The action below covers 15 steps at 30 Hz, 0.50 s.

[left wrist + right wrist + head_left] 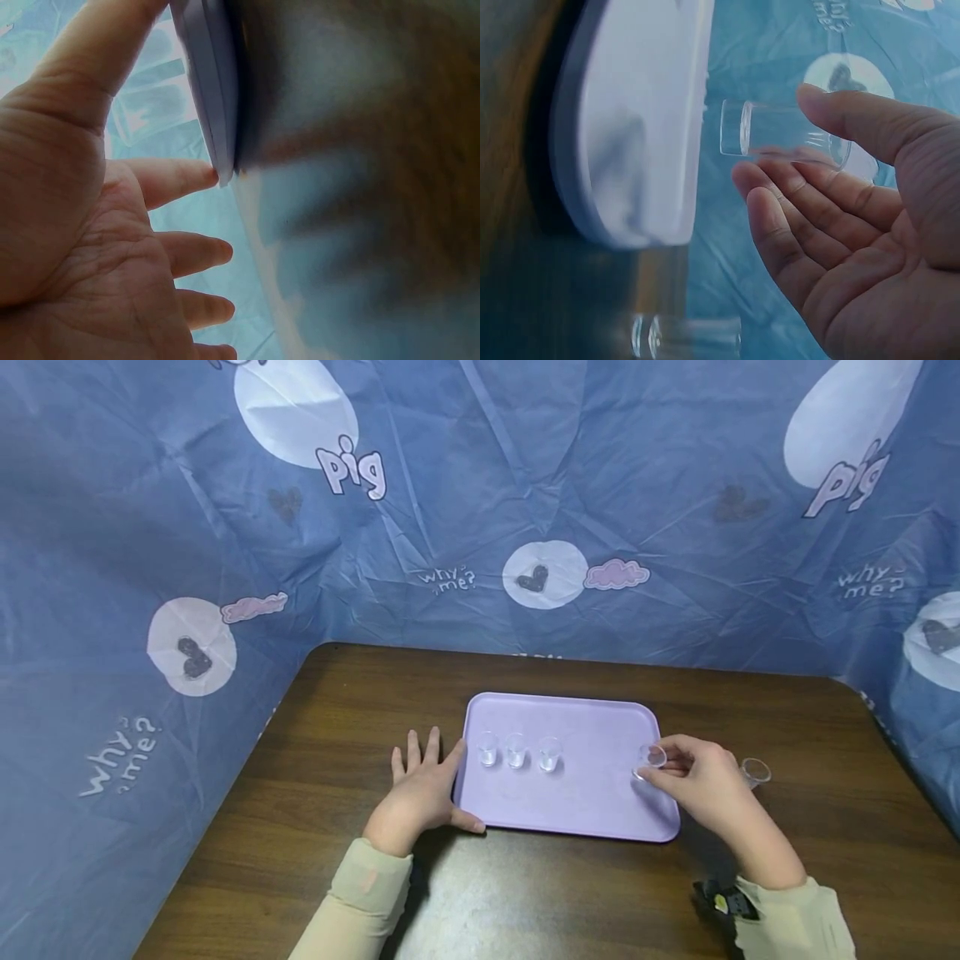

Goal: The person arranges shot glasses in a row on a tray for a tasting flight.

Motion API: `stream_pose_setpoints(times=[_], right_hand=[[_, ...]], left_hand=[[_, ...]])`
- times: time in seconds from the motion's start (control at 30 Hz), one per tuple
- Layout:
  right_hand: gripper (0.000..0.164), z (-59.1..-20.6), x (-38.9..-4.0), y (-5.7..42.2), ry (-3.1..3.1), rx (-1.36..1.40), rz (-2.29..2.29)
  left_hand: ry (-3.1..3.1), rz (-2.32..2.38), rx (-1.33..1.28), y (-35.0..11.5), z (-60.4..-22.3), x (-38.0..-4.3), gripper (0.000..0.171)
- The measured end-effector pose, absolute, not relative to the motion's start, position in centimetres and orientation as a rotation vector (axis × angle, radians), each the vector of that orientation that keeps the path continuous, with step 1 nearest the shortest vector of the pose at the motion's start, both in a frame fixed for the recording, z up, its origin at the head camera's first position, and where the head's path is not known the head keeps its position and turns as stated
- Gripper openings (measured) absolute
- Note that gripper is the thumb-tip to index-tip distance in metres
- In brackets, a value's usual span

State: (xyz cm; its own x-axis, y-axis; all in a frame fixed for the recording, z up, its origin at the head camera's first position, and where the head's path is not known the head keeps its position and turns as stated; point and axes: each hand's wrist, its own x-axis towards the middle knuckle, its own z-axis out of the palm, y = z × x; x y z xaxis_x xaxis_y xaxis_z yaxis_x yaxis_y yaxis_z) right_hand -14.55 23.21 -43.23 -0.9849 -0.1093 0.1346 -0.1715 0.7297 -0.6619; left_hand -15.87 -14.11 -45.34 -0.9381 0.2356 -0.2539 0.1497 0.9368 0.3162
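My right hand pinches a small clear shot glass between thumb and fingers. The glass is upright, a little above the right part of a lilac tray. Three similar shot glasses stand in a row on the tray's left half: the left one, the middle one and the right one. At the tray's left end my left hand has its fingers spread. Its thumb lies at the near left corner, and in the left wrist view the index fingertip meets the tray rim.
Another clear shot glass stands on the brown wooden table, right of the tray and partly behind my right hand. A blue printed cloth hangs along the table's back and sides. By the right cuff is a small dark object.
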Motion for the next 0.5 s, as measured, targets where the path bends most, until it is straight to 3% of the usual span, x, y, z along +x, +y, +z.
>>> stream_pose_setpoints(times=[0.5], right_hand=[[0.024,-44.9,-16.8,19.7,-2.835,0.342,1.132]], left_hand=[[2.811,0.409,0.292,-14.0,-45.6,-16.1,0.133]])
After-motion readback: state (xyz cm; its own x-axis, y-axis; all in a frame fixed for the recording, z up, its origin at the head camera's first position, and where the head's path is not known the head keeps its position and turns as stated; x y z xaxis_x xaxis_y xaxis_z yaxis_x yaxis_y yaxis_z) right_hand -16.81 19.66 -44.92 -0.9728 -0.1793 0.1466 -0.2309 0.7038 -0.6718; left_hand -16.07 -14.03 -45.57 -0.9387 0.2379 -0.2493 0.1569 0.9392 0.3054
